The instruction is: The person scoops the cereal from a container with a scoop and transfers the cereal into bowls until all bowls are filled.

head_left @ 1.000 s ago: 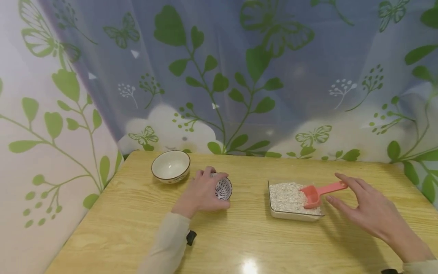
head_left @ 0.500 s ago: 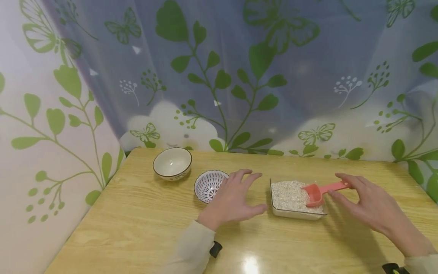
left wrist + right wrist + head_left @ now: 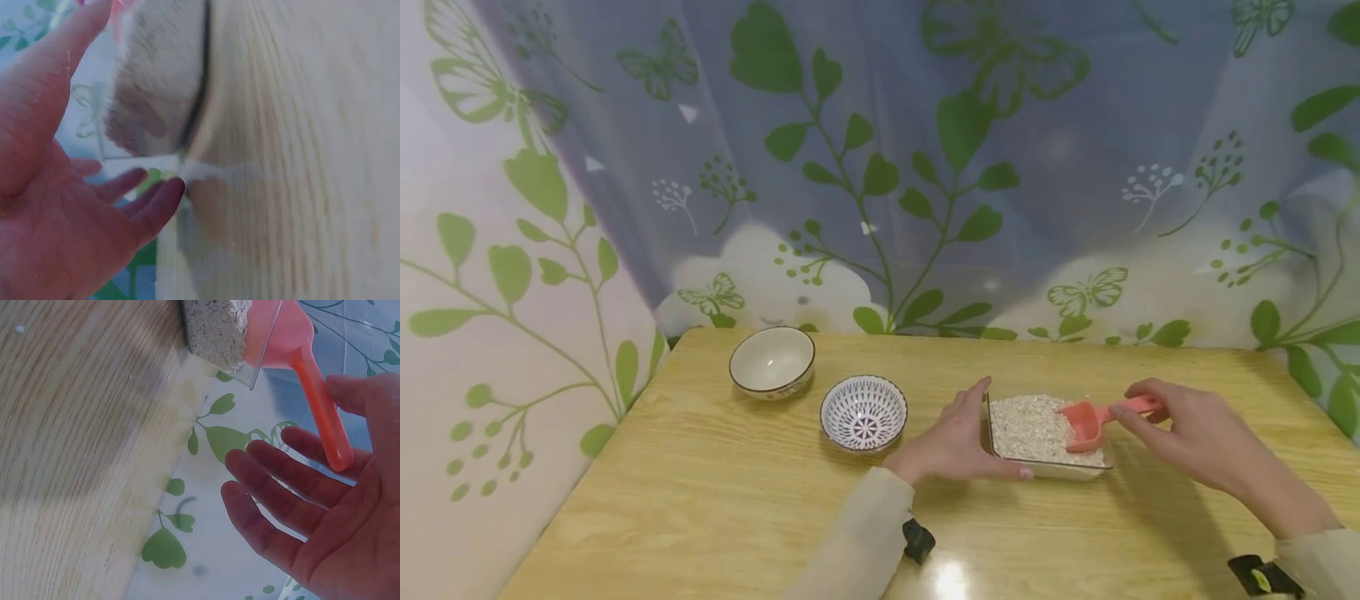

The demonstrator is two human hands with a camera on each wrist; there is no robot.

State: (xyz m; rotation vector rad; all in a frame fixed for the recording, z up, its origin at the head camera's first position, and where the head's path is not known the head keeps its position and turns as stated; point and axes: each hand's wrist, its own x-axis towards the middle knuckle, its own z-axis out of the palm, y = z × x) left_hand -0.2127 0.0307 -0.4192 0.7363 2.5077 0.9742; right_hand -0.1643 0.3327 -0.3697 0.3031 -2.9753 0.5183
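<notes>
A glass dish (image 3: 1045,471) of pale oat-like flakes (image 3: 1030,425) stands right of centre in the head view. Around its left end stands my left hand (image 3: 955,437), thumb along the front wall and fingertips at the back left corner. In the left wrist view, those fingers (image 3: 156,209) are loosely extended beside the dish corner. My right hand (image 3: 1195,433) pinches the handle of a pink scoop (image 3: 1084,427) between thumb and forefinger. The scoop's head rests in the flakes. In the right wrist view the other fingers (image 3: 275,506) stay loose below the handle (image 3: 322,412).
Left of the dish sits a small patterned bowl (image 3: 863,414). Behind it, farther left, is a larger cream bowl (image 3: 772,364) with a dark rim. The wooden table (image 3: 700,500) ends at a leaf-and-butterfly printed curtain (image 3: 910,208) at the back.
My left hand has let go of the small patterned bowl and moved right to the dish. My right thumb and forefinger have closed on the scoop's handle.
</notes>
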